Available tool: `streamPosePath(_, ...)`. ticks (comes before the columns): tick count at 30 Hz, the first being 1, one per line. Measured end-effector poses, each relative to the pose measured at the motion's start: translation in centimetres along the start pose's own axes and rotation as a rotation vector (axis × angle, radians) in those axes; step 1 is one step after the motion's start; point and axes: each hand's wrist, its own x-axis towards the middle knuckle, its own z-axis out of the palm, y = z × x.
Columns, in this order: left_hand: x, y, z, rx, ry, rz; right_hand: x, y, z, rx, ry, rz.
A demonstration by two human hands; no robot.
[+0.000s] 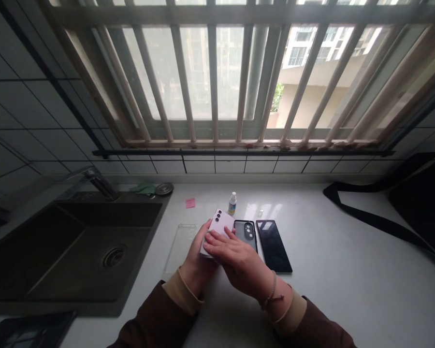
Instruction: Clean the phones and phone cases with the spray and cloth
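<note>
Quick head-cam snapshot, looking down at a glossy white table [322, 217] under a barred window [210, 72]. Right in the middle, a pale lilac smartphone [220, 226] with three black camera lenses, back side up and tilted between both hands. Left hand [197, 261] round the lower side of the phone, fingers curled against its edge. Right hand [239, 256] laid across the back, fingers lightly spread and flat on the lower half, so both hands holding the phone, nothing wide open. Brown sleeves [155, 324] with beige cuffs on both arms, plus a thin braided bracelet [271, 292] on the right wrist.

Just beside the right hand, a black phone case [245, 234] with a big camera cutout, and next to that a flat glossy black phone [273, 245], screen up. Left of the hands, a see-through plastic phone case [179, 246] lying flat. Up past the phone, a small white-capped dropper bottle [232, 203] standing upright and a pink sticky note [190, 203]. Further left, a dark square sink [112, 256] with a metal faucet [97, 183], and a black strap [362, 217] off to the right.
</note>
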Motion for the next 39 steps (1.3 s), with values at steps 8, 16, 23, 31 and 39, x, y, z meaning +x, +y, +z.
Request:
streamPosePath(8,-0.4,0.8,0.2,0.072,0.032,0.081,-0.3,-0.9,0.1,0.369,0.147,0.225)
streamPosePath(16,-1.0,0.8,-0.3,0.115,-0.117,-0.001,-0.4,4.7,-0.5,0.79,0.961,0.892)
streamPosePath(23,-1.0,0.0,0.1,0.125,-0.104,-0.057,-0.9,3.2,-0.7,0.128,0.466,0.549)
streamPosePath(31,-0.1,0.1,0.4,-0.055,-0.051,0.08,-0.5,2.1,0.2,-0.048,0.114,0.164)
streamPosePath(39,-0.1,1.1,0.1,-0.011,-0.013,0.131,0.1,0.0,-0.5,0.062,-0.007,0.065)
